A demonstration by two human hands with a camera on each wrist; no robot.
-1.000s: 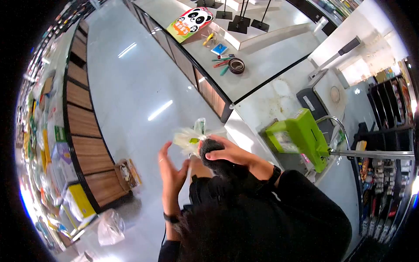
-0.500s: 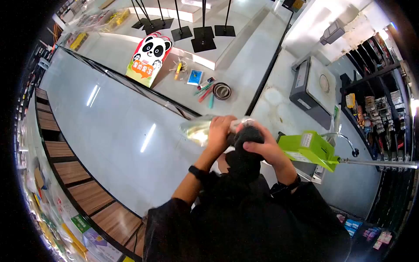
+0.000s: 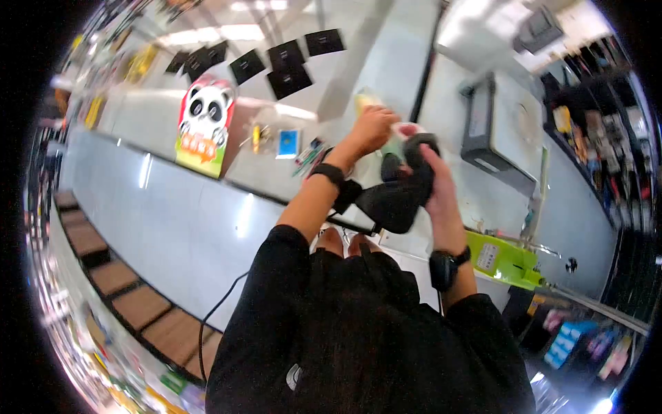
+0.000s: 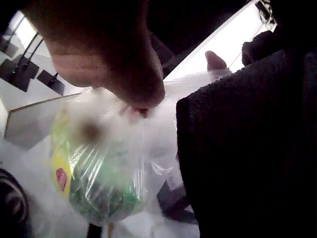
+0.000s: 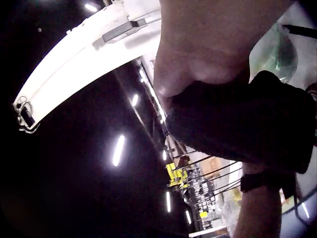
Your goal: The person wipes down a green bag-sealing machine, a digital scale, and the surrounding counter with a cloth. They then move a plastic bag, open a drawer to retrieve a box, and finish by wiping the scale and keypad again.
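Between the two hands is a clear plastic bag [image 4: 111, 168], with green and yellow showing through it in the left wrist view. My left hand [image 3: 372, 130] pinches the gathered plastic, its thumb and fingers bent around it. Dark fuzzy cloth [image 3: 396, 203] hangs below the bag, and my right hand [image 3: 440, 183] grips its upper part. In the right wrist view the cloth [image 5: 242, 119] hides most of my right fingers. A green part of the bag [image 5: 277, 54] shows behind it. Blur hides the bag's exact outline in the head view.
A panda-printed box [image 3: 205, 124], small pens and a blue packet [image 3: 287, 143] lie on the white counter left of the hands. Black stand bases [image 3: 286, 69] are behind. A grey scale [image 3: 503, 131] and a lime-green dispenser [image 3: 500, 259] stand to the right.
Both hands have moved forward over the counter with the bag and cloth. The left hand, free of the bag a second ago, now grips it. The head view has shifted.
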